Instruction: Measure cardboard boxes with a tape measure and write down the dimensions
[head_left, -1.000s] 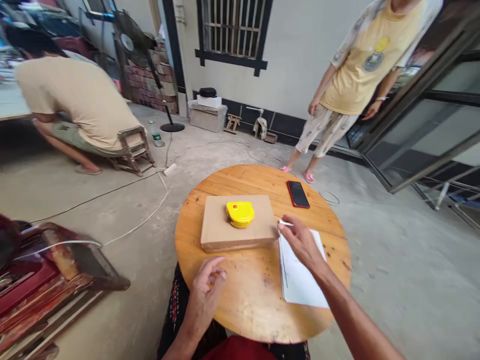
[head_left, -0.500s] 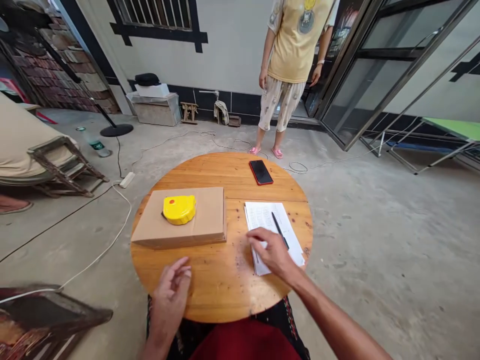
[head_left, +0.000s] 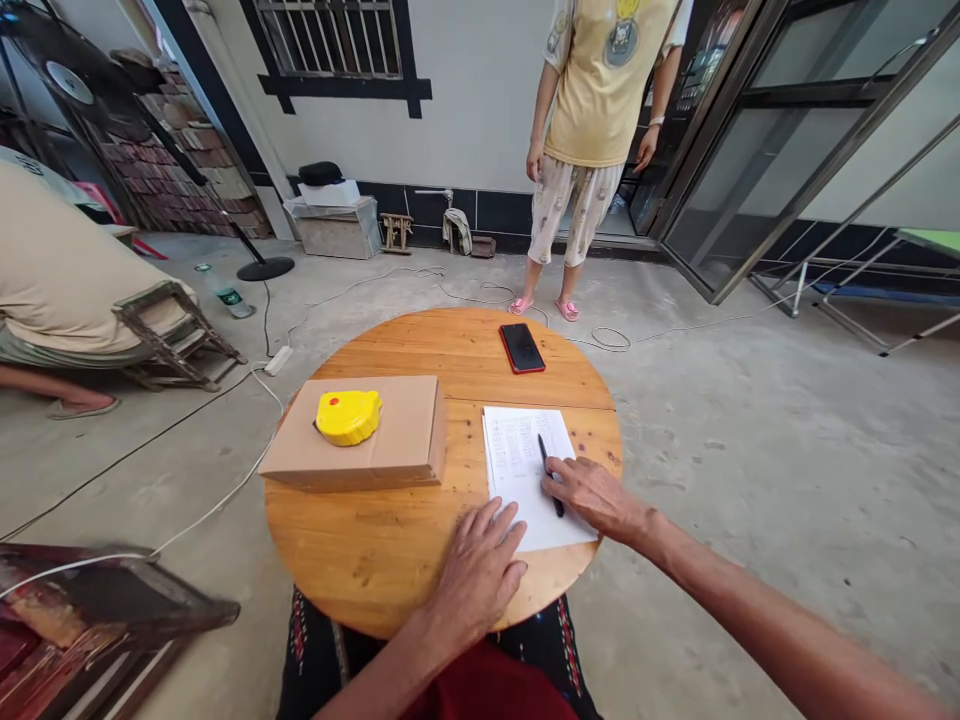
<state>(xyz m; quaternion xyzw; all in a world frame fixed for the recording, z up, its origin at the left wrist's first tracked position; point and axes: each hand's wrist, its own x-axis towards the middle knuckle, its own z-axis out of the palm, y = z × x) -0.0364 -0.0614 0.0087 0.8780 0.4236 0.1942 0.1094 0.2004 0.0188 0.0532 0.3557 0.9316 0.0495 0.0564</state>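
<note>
My right hand (head_left: 596, 497) has its fingers closed around the middle of a black pen (head_left: 543, 451), which lies on a stack of white paper sheets (head_left: 510, 470) with handwriting on the upper part. At the near left corner of the sheets, my left hand (head_left: 484, 562) lies flat, fingers stretched and slightly spread, holding nothing. To its upper left, a closed cardboard box (head_left: 409, 425) carries a yellow tape measure (head_left: 349, 418). A black phone with a red edge (head_left: 523, 348) rests farther back.
All of this stands on a round wooden table (head_left: 390, 345). A person in a yellow shirt (head_left: 592, 105) stands beyond it. On the left are a seated person, a wooden stool (head_left: 176, 335), a fan stand (head_left: 265, 268), cables and a bottle (head_left: 229, 298).
My right hand has moved right and closed on the pen. My left hand has moved right, from beside the box to the sheets' near corner. The view has shifted slightly left.
</note>
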